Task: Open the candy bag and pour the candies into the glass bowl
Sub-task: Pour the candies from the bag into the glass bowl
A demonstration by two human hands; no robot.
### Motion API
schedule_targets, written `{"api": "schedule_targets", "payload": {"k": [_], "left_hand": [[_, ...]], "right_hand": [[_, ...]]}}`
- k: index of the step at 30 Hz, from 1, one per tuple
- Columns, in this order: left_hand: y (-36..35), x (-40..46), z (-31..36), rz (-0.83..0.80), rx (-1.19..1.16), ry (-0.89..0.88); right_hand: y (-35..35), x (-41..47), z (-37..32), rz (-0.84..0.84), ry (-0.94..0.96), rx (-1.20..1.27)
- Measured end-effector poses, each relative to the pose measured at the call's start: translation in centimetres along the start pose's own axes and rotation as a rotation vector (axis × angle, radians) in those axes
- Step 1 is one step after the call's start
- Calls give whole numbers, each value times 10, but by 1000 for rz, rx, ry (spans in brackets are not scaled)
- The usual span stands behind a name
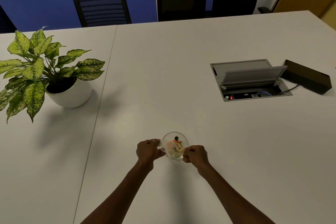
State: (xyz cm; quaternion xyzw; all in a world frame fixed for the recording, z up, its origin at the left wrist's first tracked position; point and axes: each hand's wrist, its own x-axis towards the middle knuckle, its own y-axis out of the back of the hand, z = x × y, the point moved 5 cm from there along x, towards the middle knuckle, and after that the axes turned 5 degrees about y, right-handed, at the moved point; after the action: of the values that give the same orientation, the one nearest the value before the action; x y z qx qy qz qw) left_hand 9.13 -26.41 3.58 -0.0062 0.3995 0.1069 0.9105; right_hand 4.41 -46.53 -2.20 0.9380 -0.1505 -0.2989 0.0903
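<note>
Here, both hands (172, 152) pinching candy bag (168, 146) over glass bowl (184, 139).

Candy bag (168, 148) is clear film between the two sets of fingers, edges barely readable, can't tell if it's open. Candies (176, 143) just beyond the fingers (185, 152): small colour blobs, count unreadable. Fingertips curl under both hands, hidden. Both forearms cut off at bottom edge.
</note>
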Motion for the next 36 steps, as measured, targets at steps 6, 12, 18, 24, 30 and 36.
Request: {"api": "schedule_targets", "payload": {"k": [6, 12, 18, 24, 30, 36], "left_hand": [[-2, -4, 4, 5, 19, -5], [-5, -13, 13, -14, 2, -1], [-3, -16, 20, -20, -15, -7], [5, -14, 19, -49, -141, -13], [8, -18, 24, -18, -175, -122], [8, -21, 35, -39, -180, -245]], "right_hand": [[1, 3, 4, 2, -22, 36], [-2, 3, 6, -42, -60, 121], [-2, 0, -1, -16, -15, 198], [10, 0, -21, 96, 118, 255], [19, -3, -35, 49, 179, 352], [23, -9, -41, -55, 209, 395]]}}
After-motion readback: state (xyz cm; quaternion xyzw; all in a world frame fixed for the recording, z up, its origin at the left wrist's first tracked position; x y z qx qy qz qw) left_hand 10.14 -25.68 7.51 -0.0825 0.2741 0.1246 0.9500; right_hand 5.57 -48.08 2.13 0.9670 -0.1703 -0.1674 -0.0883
